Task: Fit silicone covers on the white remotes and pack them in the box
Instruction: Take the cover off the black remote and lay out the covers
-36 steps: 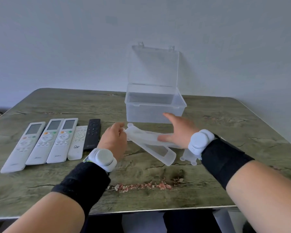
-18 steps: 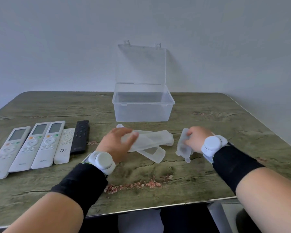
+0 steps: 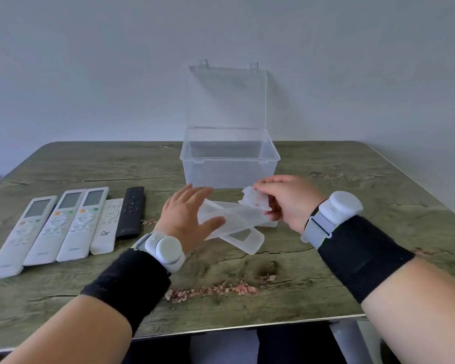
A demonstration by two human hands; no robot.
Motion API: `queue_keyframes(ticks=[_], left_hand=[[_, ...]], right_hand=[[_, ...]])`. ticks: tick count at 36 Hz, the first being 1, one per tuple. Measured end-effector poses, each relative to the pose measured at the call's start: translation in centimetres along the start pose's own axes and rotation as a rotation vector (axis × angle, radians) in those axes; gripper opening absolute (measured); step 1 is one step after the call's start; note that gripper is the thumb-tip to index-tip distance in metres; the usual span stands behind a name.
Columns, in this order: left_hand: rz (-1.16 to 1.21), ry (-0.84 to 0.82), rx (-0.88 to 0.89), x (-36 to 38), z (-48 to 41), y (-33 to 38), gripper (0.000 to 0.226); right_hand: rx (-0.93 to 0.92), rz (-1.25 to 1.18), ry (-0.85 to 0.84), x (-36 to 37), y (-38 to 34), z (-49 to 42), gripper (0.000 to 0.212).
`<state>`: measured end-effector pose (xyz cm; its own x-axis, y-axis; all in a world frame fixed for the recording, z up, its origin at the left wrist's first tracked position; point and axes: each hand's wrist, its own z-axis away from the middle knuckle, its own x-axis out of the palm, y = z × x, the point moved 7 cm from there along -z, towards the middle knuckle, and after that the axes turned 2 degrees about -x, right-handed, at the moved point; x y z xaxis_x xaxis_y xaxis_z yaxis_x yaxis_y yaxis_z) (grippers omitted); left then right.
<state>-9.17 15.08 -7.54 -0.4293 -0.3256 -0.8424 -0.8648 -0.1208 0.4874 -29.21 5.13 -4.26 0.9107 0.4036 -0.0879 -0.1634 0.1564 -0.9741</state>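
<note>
Right hand (image 3: 286, 203) has risen from the table (image 3: 352, 185) and swung inward toward the box (image 3: 230, 170), carrying a cover (image 3: 254, 200) with it; left hand (image 3: 185, 215) has uncurled over the loose covers (image 3: 237, 224).

Right hand: thumb and fingertips pinch the cover, a soft translucent silicone sleeve, now crumpled and held clear of the table, just in front of the box.

Left hand: fingers straight and spread, gripping nothing. Its thumb lies across the near end of the loose covers (whether it presses down cannot be told).

Loose covers: two long, milky, round-cornered sleeves lying crossed on the table between the hands. The nearer one (image 3: 247, 239) shows a rectangular window.

Box: clear, rigid plastic, rectangular, with nothing in it. Its hinged lid (image 3: 226, 98) stands upright against the wall.

Remotes (image 3: 54, 224): three long white ones with grey screens and rounded buttons, laid side by side at the left, uncovered. Beside them lie a shorter white remote (image 3: 107, 224) and a slim black remote (image 3: 130, 211).

Table: matt, green-grey wood grain with cracks and pinkish flecks.

Each wrist bears a smooth white round unit (image 3: 166, 249) above a black fabric sleeve (image 3: 126, 287).
</note>
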Motion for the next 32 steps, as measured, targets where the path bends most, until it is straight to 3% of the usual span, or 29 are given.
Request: queue_keyframes(ticks=[4,13,17,20,22,26,32], left_hand=[[0.212,-0.024,0.013,-1.0,0.6,0.3,0.081],[0.556,0.106,-0.224,-4.1,2.3,-5.0,0.005],[0.728,0.260,-0.311,-6.4,3.4,-7.8,0.023],[0.971,0.313,-0.409,-7.2,4.1,-9.4,0.031],[1.160,0.361,-0.447,-7.6,4.2,-10.3,0.020],[1.517,0.474,-0.532,-9.1,4.2,-13.5,0.020],[1.573,0.428,-0.594,-9.5,4.4,-16.2,0.012]], right_hand=[[0.178,-0.118,-0.141,4.1,0.3,0.0,0.017],[0.164,0.042,-0.262,11.4,0.8,-0.2,0.020],[0.090,0.157,-0.383,15.2,0.5,-0.2,0.012],[0.050,0.232,-0.447,18.1,0.6,-0.2,0.021],[-0.002,0.286,-0.403,19.1,0.2,-0.5,0.031],[-0.141,0.473,-0.236,21.4,-0.3,-2.0,0.022],[-0.130,0.894,-0.287,25.9,0.9,-3.1,0.041]])
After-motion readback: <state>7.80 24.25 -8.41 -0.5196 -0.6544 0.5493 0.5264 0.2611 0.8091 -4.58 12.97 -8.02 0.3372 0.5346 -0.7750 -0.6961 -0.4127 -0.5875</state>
